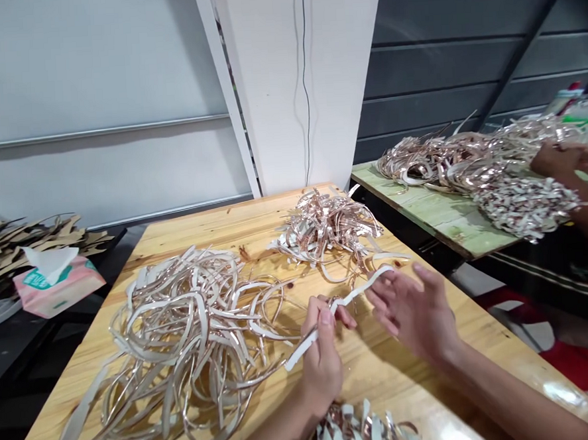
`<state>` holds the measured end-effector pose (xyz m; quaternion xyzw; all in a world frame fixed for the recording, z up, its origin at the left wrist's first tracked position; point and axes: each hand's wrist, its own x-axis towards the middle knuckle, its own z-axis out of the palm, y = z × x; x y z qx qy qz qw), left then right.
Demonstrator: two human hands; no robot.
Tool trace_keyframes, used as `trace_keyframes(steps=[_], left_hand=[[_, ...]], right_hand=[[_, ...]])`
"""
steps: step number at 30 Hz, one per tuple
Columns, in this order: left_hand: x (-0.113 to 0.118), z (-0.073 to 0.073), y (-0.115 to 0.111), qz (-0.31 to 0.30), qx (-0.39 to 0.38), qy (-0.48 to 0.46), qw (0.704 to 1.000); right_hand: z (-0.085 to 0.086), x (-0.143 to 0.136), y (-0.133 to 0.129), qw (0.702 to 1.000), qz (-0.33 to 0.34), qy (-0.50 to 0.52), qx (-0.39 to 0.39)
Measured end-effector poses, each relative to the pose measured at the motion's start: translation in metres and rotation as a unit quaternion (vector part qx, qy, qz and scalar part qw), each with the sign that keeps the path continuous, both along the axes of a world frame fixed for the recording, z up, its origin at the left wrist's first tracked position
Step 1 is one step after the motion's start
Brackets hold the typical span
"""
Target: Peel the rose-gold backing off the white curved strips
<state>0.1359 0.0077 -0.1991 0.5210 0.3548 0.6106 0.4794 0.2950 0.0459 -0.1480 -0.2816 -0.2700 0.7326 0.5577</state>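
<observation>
My left hand (323, 359) is closed on a narrow white strip (354, 294), pinching it between thumb and fingers. One end sticks out toward the lower left, and the other reaches up to the right. My right hand (419, 315) is open beside that far end, its fingers apart; whether a fingertip touches the strip I cannot tell. A large tangle of long white and rose-gold strips (180, 320) lies left of my hands. Behind them is a smaller heap of shiny strips (326, 221). Close to me, partly hidden by my left forearm, sits a bunch of short strips (359, 435).
The wooden table (195, 225) stands against a white pillar (272, 115). At left, a tissue box (62, 287) sits near brown cardboard pieces (7, 254). On the right, another person's hands (559, 158) are by more strips (430, 162) on a greenish table (438, 221).
</observation>
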Motion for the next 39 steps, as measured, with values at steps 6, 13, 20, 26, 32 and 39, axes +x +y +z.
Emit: trace_keyframes(steps=[6,13,20,26,32,39], left_hand=[[-0.002,-0.005,-0.004,-0.035,-0.006,-0.029,0.999],[-0.001,0.005,0.005,-0.042,-0.007,0.079,0.996],[0.0,0.012,0.002,-0.047,-0.039,0.157,0.986],[-0.003,0.009,0.003,-0.062,-0.025,0.161,0.985],[-0.003,0.008,0.006,-0.061,-0.023,0.117,0.991],[0.004,-0.003,0.008,-0.079,-0.049,0.015,0.996]], right_hand=[[-0.021,-0.011,-0.011,0.924,0.123,-0.331,0.145],[-0.015,-0.006,-0.016,0.862,0.097,-0.422,0.261],[-0.014,-0.009,-0.019,0.872,0.09,-0.415,0.246],[-0.018,-0.01,-0.015,0.928,0.071,-0.32,0.179],[-0.024,-0.016,-0.011,0.982,0.043,-0.172,0.069],[-0.022,-0.019,-0.003,1.0,0.018,0.004,-0.012]])
